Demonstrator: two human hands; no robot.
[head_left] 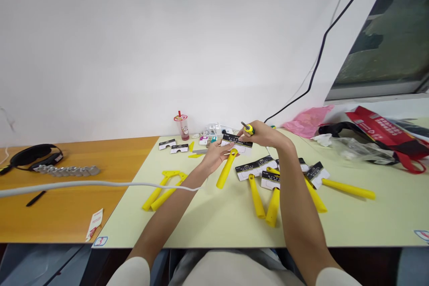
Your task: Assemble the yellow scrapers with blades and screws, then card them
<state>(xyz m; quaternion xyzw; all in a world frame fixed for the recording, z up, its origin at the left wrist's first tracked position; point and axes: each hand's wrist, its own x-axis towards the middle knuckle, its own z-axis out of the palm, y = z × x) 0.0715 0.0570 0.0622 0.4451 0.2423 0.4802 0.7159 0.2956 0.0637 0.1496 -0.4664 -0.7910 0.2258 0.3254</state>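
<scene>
My left hand point(214, 157) is closed on a black-and-white header card point(238, 145), from which a yellow plastic handle point(226, 172) slants down toward me. My right hand point(263, 134) is closed around a small yellow-and-black screwdriver point(248, 129), its metal shaft pointing up and left. Fingers of that hand also touch the card's upper right edge. Beneath my right forearm lie several carded yellow handles point(256, 196), some partly hidden by the arm. Two uncarded yellow handles point(161, 187) lie by my left forearm, which partly covers one.
At the back stand a cup with a red straw point(182, 127) and a white power strip point(217, 129). Two loose cards point(179, 148) lie nearby. Pink plastic point(308, 120) and a red bag point(385, 132) lie right. A white cable point(100, 183) crosses in front at left.
</scene>
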